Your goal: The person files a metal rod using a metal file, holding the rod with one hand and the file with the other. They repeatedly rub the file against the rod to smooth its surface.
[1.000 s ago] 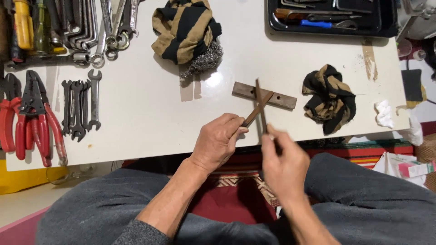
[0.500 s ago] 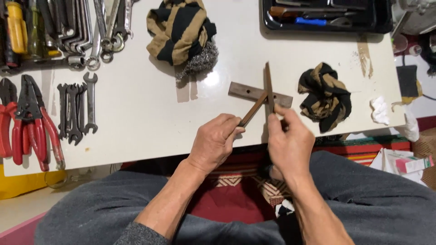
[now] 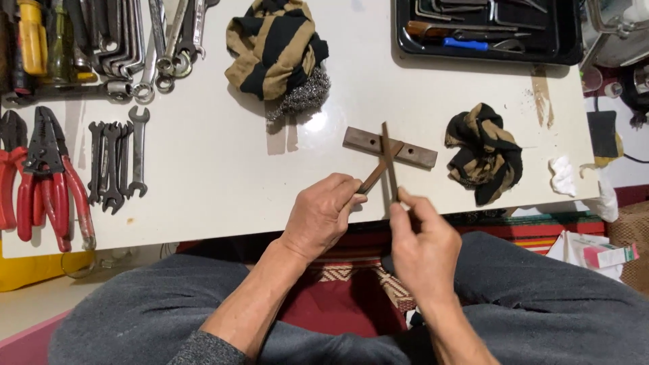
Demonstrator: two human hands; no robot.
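Note:
My left hand (image 3: 323, 215) grips a flat rusty metal bar (image 3: 380, 169) that slants up to the right over the table's front edge. A thin dark file (image 3: 388, 159) is pinched in my right hand (image 3: 420, 247) and stands nearly upright, crossing the bar near its far end. Just behind the crossing, a rusty flat plate with holes (image 3: 419, 155) lies on the white table (image 3: 216, 169). Both hands hover above my lap, at the table's edge.
A striped black-and-tan rag with steel wool (image 3: 277, 57) lies at the back, and a second crumpled rag (image 3: 485, 153) at the right. Spanners (image 3: 120, 162), red-handled pliers (image 3: 44, 179) and more wrenches (image 3: 145, 40) fill the left side. A black tool tray (image 3: 487, 30) sits back right.
My right hand has drawn the file back toward me and slightly left along the bar, after pushing it forward half a second ago. The left hand has held the bar almost still.

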